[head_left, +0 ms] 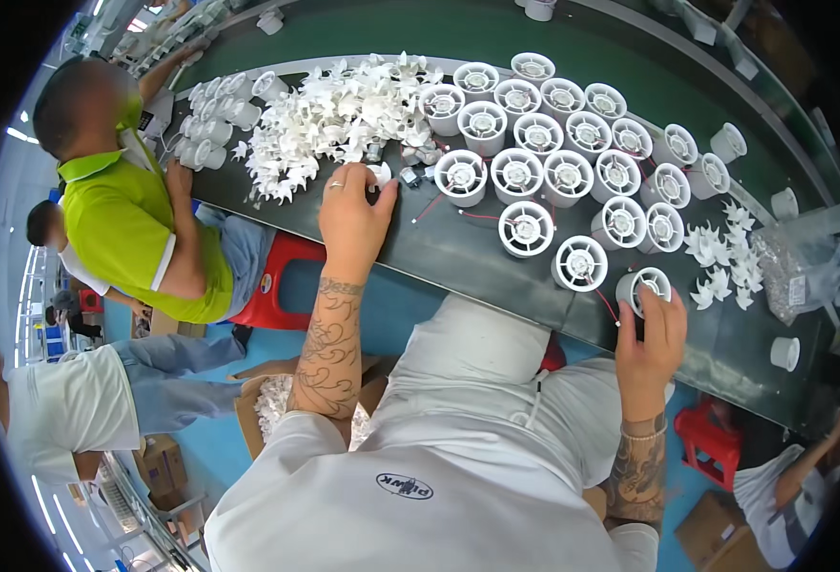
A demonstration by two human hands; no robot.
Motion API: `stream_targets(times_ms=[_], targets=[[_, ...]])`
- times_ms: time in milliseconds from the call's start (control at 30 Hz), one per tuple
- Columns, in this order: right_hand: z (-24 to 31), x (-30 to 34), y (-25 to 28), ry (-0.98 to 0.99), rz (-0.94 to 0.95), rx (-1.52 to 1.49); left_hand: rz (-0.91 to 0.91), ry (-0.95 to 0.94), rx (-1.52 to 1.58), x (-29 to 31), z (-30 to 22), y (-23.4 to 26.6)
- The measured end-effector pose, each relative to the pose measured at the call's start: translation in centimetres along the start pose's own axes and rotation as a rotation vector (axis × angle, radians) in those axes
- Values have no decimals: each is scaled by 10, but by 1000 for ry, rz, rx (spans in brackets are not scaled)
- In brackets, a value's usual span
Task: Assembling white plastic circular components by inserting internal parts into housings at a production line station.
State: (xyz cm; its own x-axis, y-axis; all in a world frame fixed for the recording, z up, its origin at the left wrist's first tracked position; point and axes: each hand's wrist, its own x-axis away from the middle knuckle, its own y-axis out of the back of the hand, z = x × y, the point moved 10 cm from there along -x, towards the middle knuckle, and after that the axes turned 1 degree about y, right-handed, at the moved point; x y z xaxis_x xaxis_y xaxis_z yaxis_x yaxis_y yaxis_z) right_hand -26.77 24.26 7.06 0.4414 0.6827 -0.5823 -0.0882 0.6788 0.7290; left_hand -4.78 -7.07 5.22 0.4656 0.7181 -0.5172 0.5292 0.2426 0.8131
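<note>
My left hand (353, 212) is closed at the near edge of the heap, its thumb and fingers pinching a small white fan impeller (380, 173). Beside its fingertips lie a few small metal motors (410, 176). At the right, my right hand (651, 348) grips the near side of a white round fan housing (633, 286) that stands on the table; the fingers cover part of its open top. A thin red wire (608, 307) trails from this housing toward the table edge.
A large heap of white impellers (325, 124) covers the left of the dark table (458, 262). Several white fan housings (526, 229) stand at the middle. Loose impellers (725, 253) and a clear plastic bag (797, 276) lie right. A person in a green shirt (124, 224) sits left.
</note>
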Motion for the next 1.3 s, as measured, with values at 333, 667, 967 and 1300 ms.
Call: stream_targets(times_ms=[333,667,967,1300], targets=[[0,6,-3,27,-61,33,7,-97,91,0,2,7],[-5,7,4,-41,-54,-156,145,145,870,56,-86,46],[4,46,-18,-986,-52,-1738,494,-471,1081,75,-243,52],[10,51,-11,-994,-89,-1725,459,-313,1246,76,-235,54]])
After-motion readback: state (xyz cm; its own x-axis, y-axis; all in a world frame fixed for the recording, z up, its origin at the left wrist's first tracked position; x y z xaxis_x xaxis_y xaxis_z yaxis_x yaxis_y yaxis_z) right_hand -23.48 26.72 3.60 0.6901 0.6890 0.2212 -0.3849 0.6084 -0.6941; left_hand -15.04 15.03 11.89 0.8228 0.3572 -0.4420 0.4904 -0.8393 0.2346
